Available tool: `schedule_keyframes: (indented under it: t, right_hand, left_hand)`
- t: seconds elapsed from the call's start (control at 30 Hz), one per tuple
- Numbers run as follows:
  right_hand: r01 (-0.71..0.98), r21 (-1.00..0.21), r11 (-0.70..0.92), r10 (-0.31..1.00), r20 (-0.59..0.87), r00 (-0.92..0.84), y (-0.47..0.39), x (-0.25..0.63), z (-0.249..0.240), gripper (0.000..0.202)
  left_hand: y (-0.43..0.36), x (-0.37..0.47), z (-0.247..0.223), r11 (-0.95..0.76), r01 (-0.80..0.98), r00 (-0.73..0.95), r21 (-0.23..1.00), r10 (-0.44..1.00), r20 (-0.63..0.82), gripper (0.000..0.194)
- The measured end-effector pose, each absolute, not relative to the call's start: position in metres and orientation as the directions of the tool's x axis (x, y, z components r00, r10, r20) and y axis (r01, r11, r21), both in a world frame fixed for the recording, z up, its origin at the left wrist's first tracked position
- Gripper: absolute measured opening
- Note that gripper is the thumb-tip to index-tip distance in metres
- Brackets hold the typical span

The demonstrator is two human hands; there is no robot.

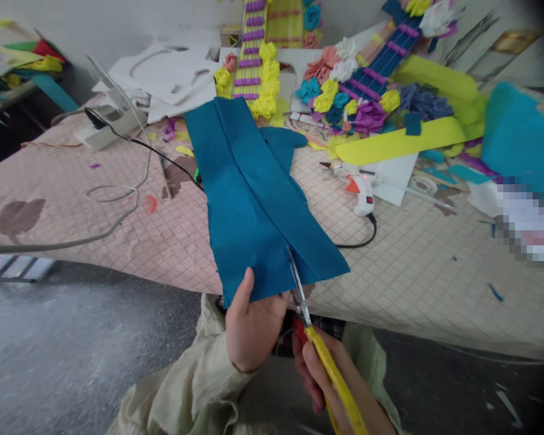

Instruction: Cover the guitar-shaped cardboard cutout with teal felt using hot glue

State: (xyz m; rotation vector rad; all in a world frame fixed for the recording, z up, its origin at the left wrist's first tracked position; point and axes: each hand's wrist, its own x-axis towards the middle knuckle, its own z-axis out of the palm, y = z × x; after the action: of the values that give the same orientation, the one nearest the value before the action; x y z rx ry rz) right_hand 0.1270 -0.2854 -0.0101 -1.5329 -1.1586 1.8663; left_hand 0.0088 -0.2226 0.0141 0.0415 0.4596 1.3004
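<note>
A long dark teal sheet [245, 205], soft like felt or crepe paper, lies over the table's front edge with a lengthwise line or slit down it. My left hand [256, 326] grips its near edge, thumb on top and the other fingers mostly hidden underneath. In my right hand [330, 362] is a pair of scissors [304, 308] with yellow-wrapped handles and some red near the pivot. Their blades point away from me, at the slit in the sheet's near part. The right strip of the sheet spreads apart from the left there.
A white glue gun [362, 190] with a black cord rests right of the sheet. Behind are a yellow decorated guitar shape [249, 66], a blue one [381, 66], paper flowers [329, 93] and yellow strips [399, 142]. A power strip [111, 127] and cables lie left on the quilted tablecloth [172, 254].
</note>
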Motion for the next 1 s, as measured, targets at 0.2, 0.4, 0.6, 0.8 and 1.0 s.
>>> schedule_keyframes:
  t: [0.2, 0.4, 0.6, 0.8, 1.0]
  right_hand:
    - [0.129, -0.817, -0.562, 0.769, -0.574, -0.283, -0.285, 0.128, -0.013, 0.042]
    - [0.106, -0.800, -0.591, 0.750, -0.593, -0.292, -0.283, 0.126, -0.008, 0.045]
    - [0.217, -0.802, -0.556, 0.774, -0.595, -0.215, -0.280, 0.123, 0.002, 0.047]
    - [0.194, -0.838, -0.510, 0.804, -0.544, -0.238, -0.279, 0.125, 0.000, 0.044]
    - [0.136, -0.805, -0.577, 0.779, -0.593, -0.205, -0.284, 0.123, -0.001, 0.049]
  left_hand:
    - [-0.223, 0.007, 0.010, 0.268, -0.919, 0.192, 0.289, 0.945, -0.264, 0.042]
    - [-0.222, 0.007, 0.010, 0.268, -0.924, 0.188, 0.272, 0.939, -0.288, 0.041]
    - [-0.226, 0.006, 0.011, 0.278, -0.909, 0.191, 0.309, 0.939, -0.285, 0.043]
    - [-0.230, 0.007, 0.009, 0.324, -0.914, 0.262, 0.244, 0.931, -0.255, 0.044]
    - [-0.229, 0.008, 0.012, 0.311, -0.922, 0.229, 0.229, 0.918, -0.324, 0.045]
